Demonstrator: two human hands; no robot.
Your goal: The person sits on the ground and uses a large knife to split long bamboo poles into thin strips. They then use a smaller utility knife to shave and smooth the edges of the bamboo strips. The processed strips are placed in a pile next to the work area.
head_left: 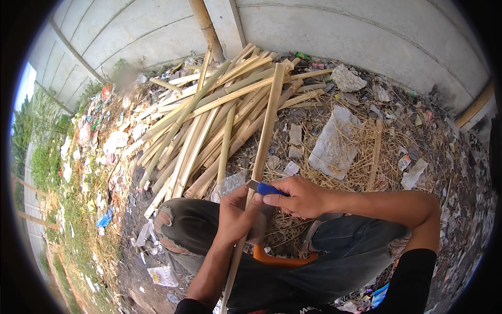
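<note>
A long split bamboo strip [268,123] runs from between my legs up and away toward the pile. My left hand [235,214] is closed around it above my left knee, with the thumb along its near side. In my right hand [302,197] is a knife [270,189] with a blue handle. Its short blade lies across the strip, just beyond my left fingers and close to the left thumb. Part of the blade is hidden against the bamboo. The strip's lower end passes under my left forearm toward the bottom edge.
A heap of split bamboo [204,128] lies ahead and left. Concrete panel walls [355,36] stand behind it, with an upright bamboo pole [206,26]. Right of the heap are a flattened pale sack [334,141], straw and a rock [348,78]. Litter and weeds cover the left ground.
</note>
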